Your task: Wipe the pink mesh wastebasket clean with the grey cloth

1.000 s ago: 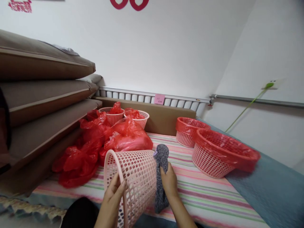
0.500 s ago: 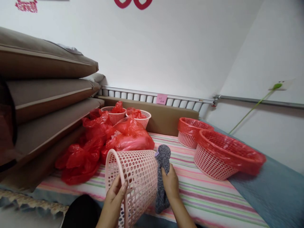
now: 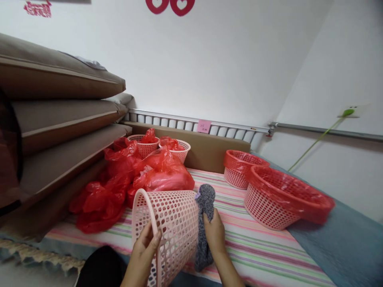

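A pink perforated plastic basket (image 3: 176,223) lies tilted on its side in front of me, its mouth facing left. My left hand (image 3: 145,247) is closed on its rim, thumb outside and fingers inside. Against the basket's base, my right hand (image 3: 216,231) grips a dark grey speckled cloth (image 3: 204,219) with a small lilac patch near its top. The part of the cloth behind the fingers is hidden. Just beyond the basket, red plastic bags (image 3: 164,173) with soft contents lie heaped on the striped sheet (image 3: 254,247).
Two baskets lined with red bags, one nearer (image 3: 272,203) and one farther (image 3: 236,175), stand at right. Two pink baskets (image 3: 179,153) holding red plastic are at the back. Stacked brown cushions (image 3: 66,111) rise at left. A radiator (image 3: 167,120) runs along the wall.
The view has tilted up very slightly. Both hands keep their holds on the basket and the grey cloth, with hardly any movement.
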The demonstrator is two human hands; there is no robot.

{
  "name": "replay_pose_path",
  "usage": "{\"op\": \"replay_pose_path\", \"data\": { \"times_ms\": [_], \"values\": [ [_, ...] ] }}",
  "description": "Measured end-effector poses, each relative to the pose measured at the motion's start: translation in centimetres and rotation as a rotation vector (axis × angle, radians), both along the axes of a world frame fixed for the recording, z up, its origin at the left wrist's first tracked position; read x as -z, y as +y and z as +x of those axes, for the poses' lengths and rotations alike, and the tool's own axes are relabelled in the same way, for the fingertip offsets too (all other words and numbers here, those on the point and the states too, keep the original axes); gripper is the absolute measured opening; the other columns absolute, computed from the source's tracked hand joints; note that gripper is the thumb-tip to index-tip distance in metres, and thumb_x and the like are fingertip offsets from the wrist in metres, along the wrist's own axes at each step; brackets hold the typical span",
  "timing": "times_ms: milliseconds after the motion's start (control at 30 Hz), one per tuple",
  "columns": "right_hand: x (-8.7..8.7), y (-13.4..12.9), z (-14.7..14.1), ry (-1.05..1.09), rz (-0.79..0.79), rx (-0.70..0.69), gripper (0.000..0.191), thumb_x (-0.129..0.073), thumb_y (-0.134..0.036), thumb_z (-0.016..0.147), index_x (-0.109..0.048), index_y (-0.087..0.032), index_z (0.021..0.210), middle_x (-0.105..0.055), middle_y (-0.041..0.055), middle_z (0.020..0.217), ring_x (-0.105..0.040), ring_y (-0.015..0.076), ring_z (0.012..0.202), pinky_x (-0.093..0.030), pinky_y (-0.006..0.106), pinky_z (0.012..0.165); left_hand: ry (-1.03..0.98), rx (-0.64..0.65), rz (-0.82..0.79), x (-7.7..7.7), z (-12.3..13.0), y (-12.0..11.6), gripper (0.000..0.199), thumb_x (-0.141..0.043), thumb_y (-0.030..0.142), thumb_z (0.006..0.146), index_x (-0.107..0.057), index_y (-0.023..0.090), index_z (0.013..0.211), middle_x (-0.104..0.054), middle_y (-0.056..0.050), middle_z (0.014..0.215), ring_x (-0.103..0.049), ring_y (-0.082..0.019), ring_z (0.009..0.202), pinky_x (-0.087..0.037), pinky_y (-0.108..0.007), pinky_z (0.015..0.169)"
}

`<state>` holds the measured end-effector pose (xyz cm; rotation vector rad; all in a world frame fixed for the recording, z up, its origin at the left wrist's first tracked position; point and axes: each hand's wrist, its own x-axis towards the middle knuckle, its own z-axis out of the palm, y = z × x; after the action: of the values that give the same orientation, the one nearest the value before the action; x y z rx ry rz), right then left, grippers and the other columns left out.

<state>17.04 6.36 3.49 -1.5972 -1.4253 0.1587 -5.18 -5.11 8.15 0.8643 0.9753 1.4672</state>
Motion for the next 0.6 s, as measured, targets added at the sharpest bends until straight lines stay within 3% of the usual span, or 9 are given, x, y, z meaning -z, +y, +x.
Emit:
{"op": "replay_pose_path", "data": {
  "times_ms": [333,433,600],
  "values": [
    [0.04,-0.05,0.09,0.002,-0.025,-0.010,0.028,-0.038,-0.043,0.077,-0.049,-0.021,0.091,-0.063,0.0109,0.091,-0.059,0.0264,0.086,-0.044,0.035,0.075,0.066,0.016,0.037,-0.11,0.14,-0.30,0.048,-0.062,0.041,0.077,-0.052,0.021,0.118,-0.059,-0.008,0.128,-0.048,-0.027,0.123,-0.035,-0.037,0.104],
    [0.04,-0.01,0.11,0.004,-0.024,-0.009,0.028,-0.037,-0.042,0.077,-0.049,-0.021,0.091,-0.063,0.0106,0.091,-0.059,0.0259,0.085,-0.044,0.034,0.074,0.076,0.039,0.032,-0.27,0.20,-0.45,0.049,-0.064,0.040,0.075,-0.053,0.021,0.119,-0.061,-0.008,0.125,-0.053,-0.029,0.117,-0.037,-0.039,0.102],
    [-0.09,-0.02,0.07,0.003,-0.014,0.001,0.027,-0.038,-0.041,0.076,-0.050,-0.021,0.090,-0.063,0.0098,0.089,-0.060,0.0249,0.084,-0.044,0.033,0.073,0.041,0.094,0.057,0.21,0.37,-0.64,0.054,-0.066,0.034,0.074,-0.048,0.023,0.124,-0.058,-0.007,0.130,-0.047,-0.028,0.124,-0.033,-0.040,0.107]
  ]
}}
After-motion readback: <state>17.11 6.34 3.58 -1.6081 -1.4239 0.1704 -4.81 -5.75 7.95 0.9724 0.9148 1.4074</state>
